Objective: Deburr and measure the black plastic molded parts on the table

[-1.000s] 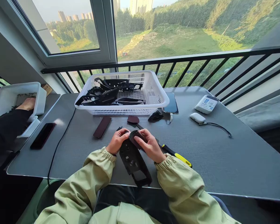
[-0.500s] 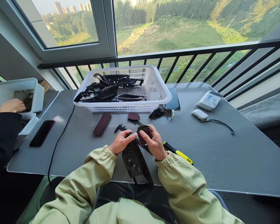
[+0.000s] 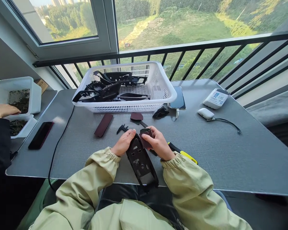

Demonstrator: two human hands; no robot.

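My left hand (image 3: 122, 143) is closed on the upper end of a long black plastic part (image 3: 142, 164), which slants down past the table's front edge. Folded dark red sandpaper (image 3: 146, 140) is pinched in my right hand (image 3: 161, 145), against or very near the part's upper right edge; exact contact is unclear. Just beyond my hands lies a black caliper (image 3: 122, 128), partly hidden by them. A yellow-and-black handled tool (image 3: 187, 156) rests beside my right wrist. Further back are a dark red flat block (image 3: 103, 125) and loose sandpaper pieces (image 3: 136, 117).
A white basket (image 3: 127, 109) holds several black plastic parts. A black crumpled item (image 3: 161, 112) and a tablet-like device (image 3: 179, 99) sit near it. White cases (image 3: 205, 112) lie right, a phone (image 3: 41, 135) left. A co-worker's hand (image 3: 4, 110) reaches into a white tub (image 3: 37, 97).
The black part has turned so more of its inner face shows. The sandpaper has shifted slightly lower along its edge. The co-worker's hand has moved left, and the view has shifted a little.
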